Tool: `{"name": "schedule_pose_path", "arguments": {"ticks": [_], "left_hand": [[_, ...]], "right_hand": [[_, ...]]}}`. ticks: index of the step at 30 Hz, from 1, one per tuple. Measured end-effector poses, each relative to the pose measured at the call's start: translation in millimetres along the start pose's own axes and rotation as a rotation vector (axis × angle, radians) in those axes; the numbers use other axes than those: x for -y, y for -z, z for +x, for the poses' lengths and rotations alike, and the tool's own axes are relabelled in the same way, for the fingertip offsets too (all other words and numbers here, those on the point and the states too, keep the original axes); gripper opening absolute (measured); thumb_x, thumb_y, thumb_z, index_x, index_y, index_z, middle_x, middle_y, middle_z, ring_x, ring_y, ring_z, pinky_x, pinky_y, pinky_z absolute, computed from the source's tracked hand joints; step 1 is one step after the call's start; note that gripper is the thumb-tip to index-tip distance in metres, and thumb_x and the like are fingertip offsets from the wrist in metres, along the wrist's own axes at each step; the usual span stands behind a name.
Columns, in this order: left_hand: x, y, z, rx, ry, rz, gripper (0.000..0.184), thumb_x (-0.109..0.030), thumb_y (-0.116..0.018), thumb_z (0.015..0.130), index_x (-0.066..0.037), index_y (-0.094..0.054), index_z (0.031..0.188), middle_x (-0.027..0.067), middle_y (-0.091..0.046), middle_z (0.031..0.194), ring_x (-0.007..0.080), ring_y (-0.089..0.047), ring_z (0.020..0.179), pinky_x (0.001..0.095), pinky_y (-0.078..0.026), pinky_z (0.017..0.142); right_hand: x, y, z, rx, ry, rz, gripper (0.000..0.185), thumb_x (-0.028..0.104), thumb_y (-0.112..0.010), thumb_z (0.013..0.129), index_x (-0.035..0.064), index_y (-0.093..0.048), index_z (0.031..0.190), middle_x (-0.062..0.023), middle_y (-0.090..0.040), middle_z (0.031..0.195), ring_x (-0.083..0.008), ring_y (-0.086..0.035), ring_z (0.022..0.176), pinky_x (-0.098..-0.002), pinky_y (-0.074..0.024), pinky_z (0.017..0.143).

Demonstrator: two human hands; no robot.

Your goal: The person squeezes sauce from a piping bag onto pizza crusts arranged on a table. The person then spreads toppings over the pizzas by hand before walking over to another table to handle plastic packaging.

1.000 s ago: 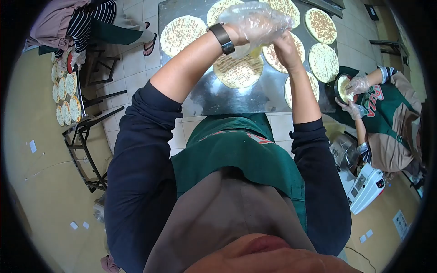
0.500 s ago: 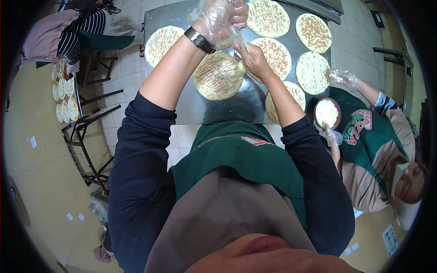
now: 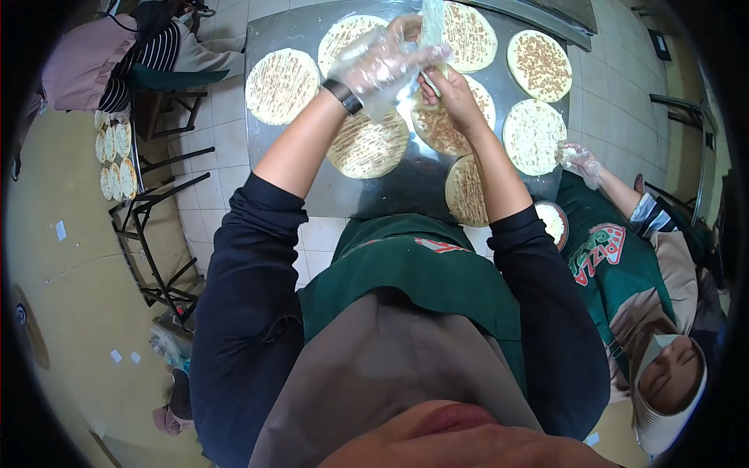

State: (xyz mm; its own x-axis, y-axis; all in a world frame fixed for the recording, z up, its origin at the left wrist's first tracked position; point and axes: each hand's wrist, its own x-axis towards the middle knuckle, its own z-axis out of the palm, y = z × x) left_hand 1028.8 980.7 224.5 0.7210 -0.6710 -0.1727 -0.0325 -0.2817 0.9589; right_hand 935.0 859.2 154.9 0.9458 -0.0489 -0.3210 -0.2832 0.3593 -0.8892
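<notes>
My left hand [image 3: 381, 69], in a clear plastic glove with a dark watch at the wrist, has its fingers bent around a clear plastic bag [image 3: 431, 25]. My bare right hand [image 3: 455, 95] pinches the lower part of this bag close beside it. The bag extends upward past both hands. Beneath them lie several round flat breads on the metal table [image 3: 321, 186]. One striped bread [image 3: 368, 148] is just below my left hand; another bread [image 3: 441, 131] is partly covered by my right hand.
At the right, a co-worker's gloved hand [image 3: 581, 162] touches a pale-topped bread [image 3: 534, 137]; a bowl [image 3: 552, 224] of white food is near that person's apron. Another person [image 3: 90, 62] bends at the upper left by a narrow table of topped breads [image 3: 128, 178].
My left hand has lowered and come closer to my right hand, and the bag now points upward. The co-worker's bowl has shifted down, partly behind my right sleeve.
</notes>
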Motion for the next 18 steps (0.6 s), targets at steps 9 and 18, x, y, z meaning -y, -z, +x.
{"name": "schedule_pose_path", "arguments": {"ticks": [9,18], "left_hand": [[-1.0,26.8,-11.3,-0.093,-0.068,0.146,0.029,-0.025,-0.053,0.082,0.002,-0.058,0.089,0.0093,-0.059,0.086,0.0168,-0.055,0.082,0.0275,-0.042,0.074],[-38.5,38.8,-50.4,-0.089,-0.038,-0.186,0.021,-0.02,-0.054,0.082,0.0,-0.058,0.086,0.0028,-0.057,0.077,0.0103,-0.051,0.075,0.0235,-0.04,0.07]], "right_hand": [[23.4,-19.5,-8.6,-0.193,0.08,0.169,0.045,0.039,-0.04,0.088,-0.0012,-0.05,0.106,-0.0029,-0.051,0.076,-0.0089,-0.048,0.065,-0.022,-0.0414,0.057],[48.0,-69.9,-25.2,-0.328,0.586,-0.057,0.016,0.005,-0.056,0.081,0.0005,-0.047,0.093,0.0,-0.048,0.078,-0.008,-0.048,0.072,-0.0205,-0.0403,0.064]]}}
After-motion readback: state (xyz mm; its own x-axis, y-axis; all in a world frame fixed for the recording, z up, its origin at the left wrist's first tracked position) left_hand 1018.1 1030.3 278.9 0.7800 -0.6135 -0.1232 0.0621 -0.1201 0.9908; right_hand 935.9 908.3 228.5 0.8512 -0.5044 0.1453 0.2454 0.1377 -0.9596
